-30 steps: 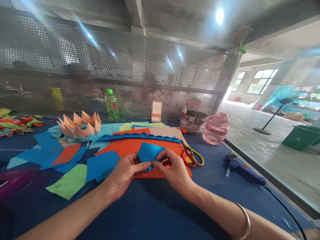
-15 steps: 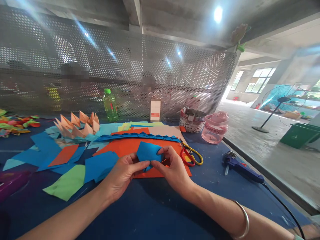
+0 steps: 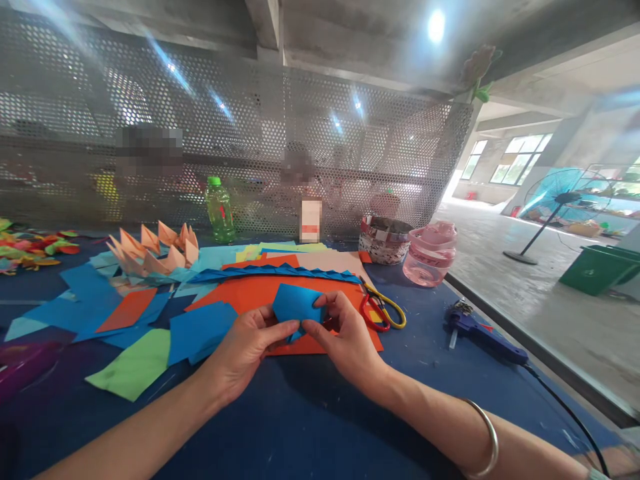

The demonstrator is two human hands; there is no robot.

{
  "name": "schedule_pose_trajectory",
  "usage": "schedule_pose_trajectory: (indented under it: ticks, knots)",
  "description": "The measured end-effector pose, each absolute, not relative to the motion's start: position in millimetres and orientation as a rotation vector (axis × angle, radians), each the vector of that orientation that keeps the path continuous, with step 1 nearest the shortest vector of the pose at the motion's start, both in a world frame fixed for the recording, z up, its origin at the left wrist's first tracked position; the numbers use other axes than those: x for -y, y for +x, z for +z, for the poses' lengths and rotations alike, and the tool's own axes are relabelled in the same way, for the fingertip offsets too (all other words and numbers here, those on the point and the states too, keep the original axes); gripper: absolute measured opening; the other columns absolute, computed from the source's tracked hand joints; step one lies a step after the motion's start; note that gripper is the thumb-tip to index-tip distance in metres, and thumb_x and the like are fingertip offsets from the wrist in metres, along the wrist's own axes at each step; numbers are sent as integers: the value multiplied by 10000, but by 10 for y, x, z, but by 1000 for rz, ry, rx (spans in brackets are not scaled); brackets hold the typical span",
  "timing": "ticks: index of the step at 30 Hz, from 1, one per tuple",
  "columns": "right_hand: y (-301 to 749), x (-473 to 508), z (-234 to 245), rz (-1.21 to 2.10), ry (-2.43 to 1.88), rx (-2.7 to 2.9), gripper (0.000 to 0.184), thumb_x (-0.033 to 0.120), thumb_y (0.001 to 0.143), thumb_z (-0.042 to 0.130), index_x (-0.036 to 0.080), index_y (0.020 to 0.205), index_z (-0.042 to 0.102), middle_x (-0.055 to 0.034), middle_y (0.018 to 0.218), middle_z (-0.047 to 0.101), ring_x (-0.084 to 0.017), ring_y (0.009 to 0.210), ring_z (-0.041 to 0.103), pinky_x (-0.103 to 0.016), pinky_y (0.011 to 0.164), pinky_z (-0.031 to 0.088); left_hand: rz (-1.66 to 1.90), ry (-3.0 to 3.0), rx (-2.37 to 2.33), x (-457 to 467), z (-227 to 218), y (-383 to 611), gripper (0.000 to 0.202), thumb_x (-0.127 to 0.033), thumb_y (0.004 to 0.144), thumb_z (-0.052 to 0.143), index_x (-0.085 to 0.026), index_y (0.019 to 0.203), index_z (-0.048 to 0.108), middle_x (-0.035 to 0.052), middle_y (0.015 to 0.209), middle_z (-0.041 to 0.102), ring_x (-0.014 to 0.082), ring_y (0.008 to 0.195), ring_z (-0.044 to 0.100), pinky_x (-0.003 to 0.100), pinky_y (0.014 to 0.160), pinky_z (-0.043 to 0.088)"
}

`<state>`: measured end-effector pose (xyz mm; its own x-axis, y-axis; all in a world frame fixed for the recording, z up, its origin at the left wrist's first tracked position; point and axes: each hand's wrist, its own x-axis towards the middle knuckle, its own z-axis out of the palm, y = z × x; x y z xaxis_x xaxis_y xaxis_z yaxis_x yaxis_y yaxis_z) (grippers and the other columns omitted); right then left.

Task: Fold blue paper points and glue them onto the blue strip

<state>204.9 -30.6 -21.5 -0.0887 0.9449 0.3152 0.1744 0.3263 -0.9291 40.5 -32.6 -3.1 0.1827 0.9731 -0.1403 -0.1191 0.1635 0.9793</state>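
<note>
A small piece of blue paper (image 3: 296, 303) is pinched between both hands above an orange sheet (image 3: 240, 293). My left hand (image 3: 255, 340) is closed on its lower left edge, thumb in front. On the right side, my right hand (image 3: 345, 333) grips the same paper with thumb and fingertips. The lower part of the paper is partly hidden by the thumbs. Just behind lies a long pleated blue paper strip (image 3: 280, 271). Scissors (image 3: 384, 310) with red and yellow handles rest right of my right hand.
Loose blue paper (image 3: 200, 327) and a green sheet (image 3: 135, 365) lie at left, near a ring of peach folded paper points (image 3: 155, 250). A green bottle (image 3: 220, 210), a pink jug (image 3: 431, 257) and a round container (image 3: 384, 241) stand behind. A glue gun (image 3: 487, 337) trails its cord at right.
</note>
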Motion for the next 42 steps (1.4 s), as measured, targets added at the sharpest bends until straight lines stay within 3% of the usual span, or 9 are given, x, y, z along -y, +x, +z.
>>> schedule_pose_trajectory:
  ticks: [6, 19, 27, 32, 37, 42]
  knots:
    - [2054, 314, -224, 923, -1084, 1543, 305, 306, 750, 646, 224, 979, 462, 70, 643, 542, -101, 574, 462, -228, 565, 375, 1065, 1059, -1110, 338, -1, 426, 307, -300, 581, 808, -159, 831, 702, 39, 832, 723, 156, 739, 615, 264, 695, 481]
    - [2092, 307, -177, 934, -1086, 1553, 342, 258, 740, 656, 233, 1023, 465, 91, 563, 502, -93, 516, 416, -217, 533, 342, 1086, 1106, -1117, 325, -28, 402, 266, -282, 608, 787, -162, 834, 712, 43, 808, 726, 176, 751, 631, 293, 744, 489]
    - [2092, 292, -204, 1014, -1007, 1489, 375, 266, 799, 584, 231, 1133, 418, 65, 615, 568, -118, 597, 544, -234, 596, 412, 1087, 1105, -1109, 315, 20, 394, 309, -286, 621, 778, -166, 896, 701, 57, 876, 735, 197, 802, 648, 310, 756, 495]
    - [2066, 286, -221, 1077, -1039, 1418, 583, 371, 718, 691, 231, 1195, 386, 72, 619, 539, -110, 556, 488, -218, 517, 371, 1082, 1143, -1137, 305, 18, 394, 300, -290, 587, 792, -159, 842, 701, 48, 794, 731, 202, 762, 652, 315, 731, 508]
    - [2062, 310, -187, 1082, -1128, 1402, 607, 360, 667, 733, 223, 1174, 428, 77, 610, 511, -99, 527, 441, -211, 484, 354, 1051, 1225, -1100, 306, -6, 404, 289, -254, 605, 775, -172, 868, 690, 36, 793, 735, 201, 782, 662, 320, 770, 507]
    - [2071, 316, -186, 1098, -1166, 1405, 630, 340, 632, 759, 234, 1174, 456, 41, 717, 572, -108, 570, 502, -239, 549, 417, 997, 1349, -1089, 321, -56, 404, 237, -259, 632, 761, -181, 832, 662, 11, 734, 704, 221, 838, 665, 316, 790, 493]
